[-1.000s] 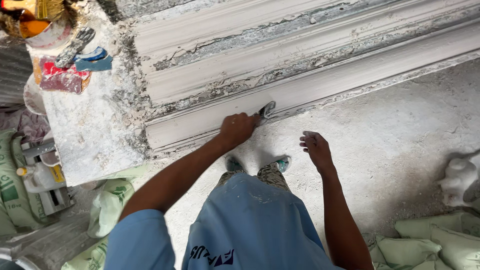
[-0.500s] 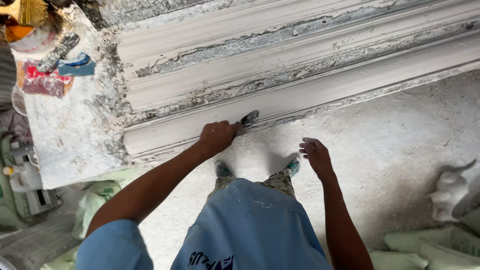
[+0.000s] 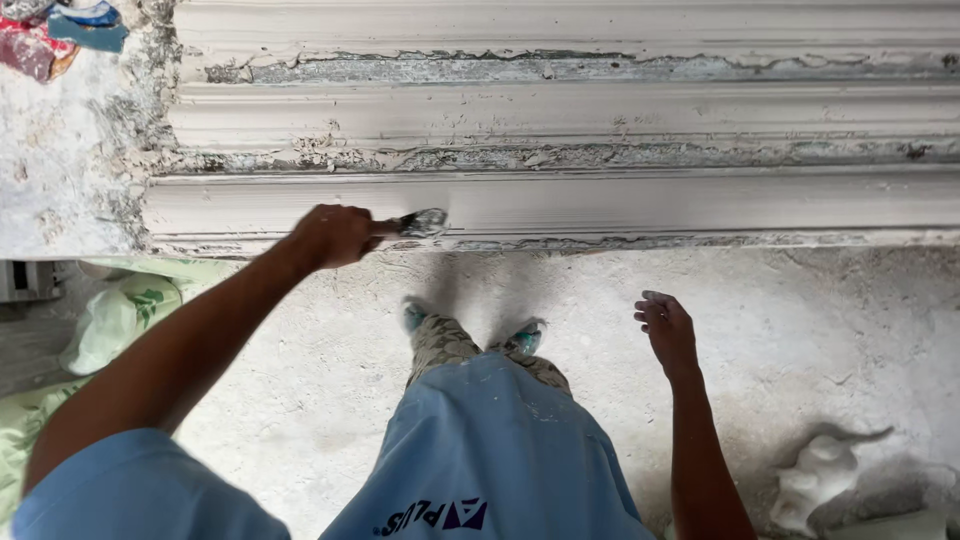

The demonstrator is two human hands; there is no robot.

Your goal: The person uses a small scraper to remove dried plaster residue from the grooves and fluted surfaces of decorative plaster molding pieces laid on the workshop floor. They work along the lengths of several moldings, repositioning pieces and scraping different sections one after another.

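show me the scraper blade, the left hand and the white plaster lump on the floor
scraper blade (image 3: pixel 424 222), head view, on the flat metal blade
left hand (image 3: pixel 332 236), head view, on the knuckles
white plaster lump (image 3: pixel 812 482), head view, on its middle

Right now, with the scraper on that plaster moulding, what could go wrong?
The left hand presses the scraper against the near edge of the moulding; a slip could gouge the smooth face. The edge below it already looks crumbly, so more may flake off. The right hand hangs free, bracing nothing.
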